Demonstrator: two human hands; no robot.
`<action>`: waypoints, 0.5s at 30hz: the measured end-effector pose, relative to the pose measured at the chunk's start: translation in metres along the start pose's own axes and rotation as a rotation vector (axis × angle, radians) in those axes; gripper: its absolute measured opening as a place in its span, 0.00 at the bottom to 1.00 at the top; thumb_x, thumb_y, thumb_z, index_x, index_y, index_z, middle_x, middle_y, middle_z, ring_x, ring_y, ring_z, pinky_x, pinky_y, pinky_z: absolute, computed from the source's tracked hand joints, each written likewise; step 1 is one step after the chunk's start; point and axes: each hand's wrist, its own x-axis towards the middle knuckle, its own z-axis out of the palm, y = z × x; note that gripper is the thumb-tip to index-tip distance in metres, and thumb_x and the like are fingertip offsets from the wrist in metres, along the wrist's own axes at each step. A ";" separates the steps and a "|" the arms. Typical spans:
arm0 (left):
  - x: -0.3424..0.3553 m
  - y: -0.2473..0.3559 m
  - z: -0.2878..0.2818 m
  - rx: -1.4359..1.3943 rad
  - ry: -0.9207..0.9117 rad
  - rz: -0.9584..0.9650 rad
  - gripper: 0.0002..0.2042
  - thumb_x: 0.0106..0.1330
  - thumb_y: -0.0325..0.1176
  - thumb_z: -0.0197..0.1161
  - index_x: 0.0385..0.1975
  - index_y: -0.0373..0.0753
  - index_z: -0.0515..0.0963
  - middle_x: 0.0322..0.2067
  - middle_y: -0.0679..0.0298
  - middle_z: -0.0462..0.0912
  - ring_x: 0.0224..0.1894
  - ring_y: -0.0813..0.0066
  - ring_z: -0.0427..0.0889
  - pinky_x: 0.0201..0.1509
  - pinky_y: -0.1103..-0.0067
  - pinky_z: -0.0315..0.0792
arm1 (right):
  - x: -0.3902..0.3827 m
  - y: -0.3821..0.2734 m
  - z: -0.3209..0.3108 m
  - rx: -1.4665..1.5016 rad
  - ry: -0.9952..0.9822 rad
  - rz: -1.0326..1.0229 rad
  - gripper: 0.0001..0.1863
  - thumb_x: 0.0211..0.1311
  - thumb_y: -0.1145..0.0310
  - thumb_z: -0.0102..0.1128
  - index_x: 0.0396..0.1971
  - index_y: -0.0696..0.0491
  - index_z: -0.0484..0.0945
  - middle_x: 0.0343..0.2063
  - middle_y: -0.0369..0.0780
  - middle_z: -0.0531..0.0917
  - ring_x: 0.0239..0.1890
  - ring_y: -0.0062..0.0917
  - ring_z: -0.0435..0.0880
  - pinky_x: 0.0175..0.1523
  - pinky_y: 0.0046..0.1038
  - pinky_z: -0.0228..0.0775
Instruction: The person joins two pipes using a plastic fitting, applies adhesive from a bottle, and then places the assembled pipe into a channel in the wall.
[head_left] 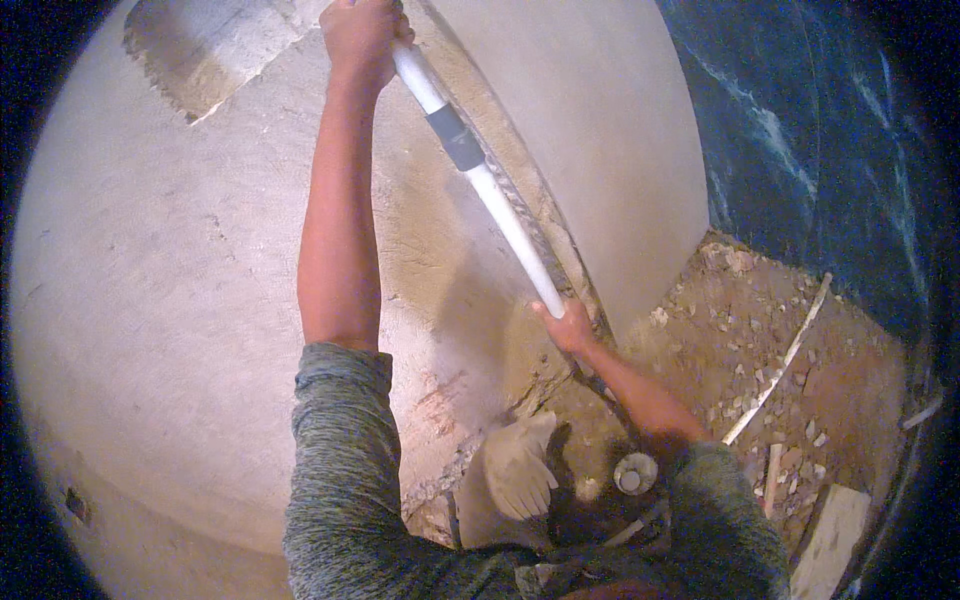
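Observation:
A white pipe with a dark grey band around it slants along a groove cut in the plastered wall. Near its upper end my left hand is wrapped around it, arm stretched high. Lower down, my right hand grips the bottom end, close to the groove's edge. Whether the pipe lies inside the groove or just in front of it, I cannot tell. The part above my left hand is hidden or out of view.
A rough-edged recess opens at upper left. A pale glove-like shape and a round pale object lie below me. Rubble, a thin stick and a board are at right, beside a dark blue sheet-like surface.

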 end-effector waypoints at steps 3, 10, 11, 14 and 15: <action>0.033 -0.017 -0.055 -0.446 -0.295 -0.040 0.10 0.65 0.36 0.61 0.23 0.42 0.73 0.15 0.69 0.68 0.16 0.76 0.68 0.19 0.76 0.64 | -0.019 -0.035 -0.008 0.068 -0.026 -0.104 0.25 0.58 0.49 0.70 0.20 0.58 0.77 0.14 0.38 0.75 0.19 0.23 0.73 0.26 0.36 0.68; 0.041 -0.013 -0.050 0.069 0.164 0.109 0.11 0.64 0.34 0.58 0.19 0.40 0.73 0.14 0.66 0.70 0.17 0.72 0.72 0.20 0.73 0.66 | -0.019 -0.034 -0.032 -0.090 -0.183 -0.081 0.24 0.59 0.51 0.69 0.20 0.59 0.77 0.14 0.38 0.75 0.19 0.21 0.73 0.26 0.35 0.68; 0.050 -0.014 -0.058 0.184 0.273 0.117 0.12 0.64 0.34 0.57 0.18 0.39 0.73 0.14 0.65 0.71 0.17 0.70 0.73 0.21 0.71 0.67 | -0.024 -0.043 -0.031 -0.078 -0.163 -0.107 0.24 0.59 0.52 0.69 0.20 0.60 0.77 0.14 0.39 0.75 0.19 0.22 0.73 0.26 0.36 0.68; 0.071 -0.015 -0.076 1.106 0.127 0.501 0.16 0.67 0.37 0.52 0.20 0.34 0.77 0.16 0.54 0.75 0.19 0.59 0.77 0.29 0.64 0.72 | -0.032 -0.068 -0.030 -0.095 -0.083 -0.123 0.23 0.60 0.54 0.68 0.22 0.62 0.78 0.14 0.43 0.77 0.18 0.26 0.76 0.26 0.37 0.68; 0.076 -0.016 -0.079 1.438 0.084 0.665 0.17 0.68 0.38 0.51 0.21 0.34 0.78 0.17 0.52 0.76 0.20 0.57 0.78 0.31 0.63 0.73 | -0.035 -0.076 -0.030 -0.124 -0.059 -0.095 0.23 0.60 0.54 0.68 0.24 0.62 0.79 0.14 0.44 0.77 0.18 0.28 0.77 0.27 0.38 0.69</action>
